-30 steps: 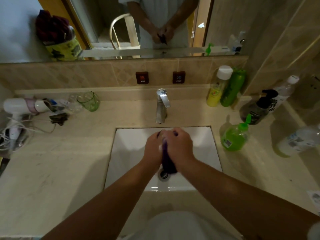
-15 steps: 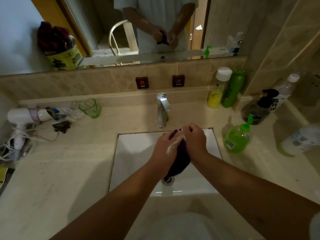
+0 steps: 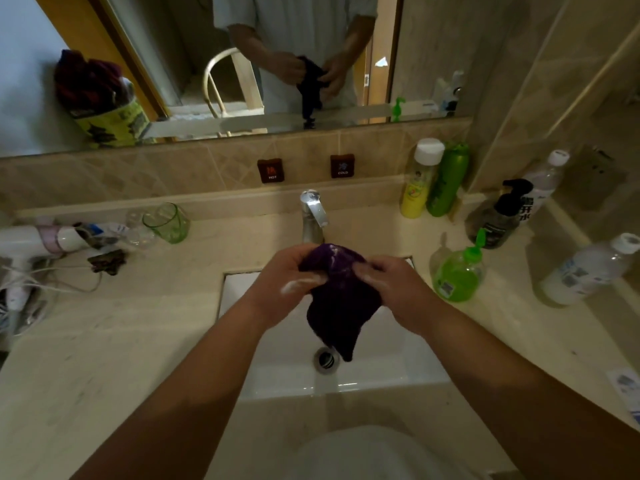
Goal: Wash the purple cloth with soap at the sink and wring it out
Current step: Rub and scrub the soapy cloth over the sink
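The sink (image 3: 381,358) sits at the centre of the frame, its drain (image 3: 326,359) low in the middle. The faucet (image 3: 312,216) stands just above it, with two wall tags (image 3: 272,170) higher up. Both hands, left hand (image 3: 282,285) and right hand (image 3: 398,289), hold the cloth (image 3: 341,306) over the sink, between faucet and drain. A cup (image 3: 168,223) and a hair dryer (image 3: 38,239) lie at left of the frame; bottles (image 3: 420,178) and a pump bottle (image 3: 457,275) stand at right.

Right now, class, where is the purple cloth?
The purple cloth hangs centre frame over the sink, held between both hands, just below the tap.
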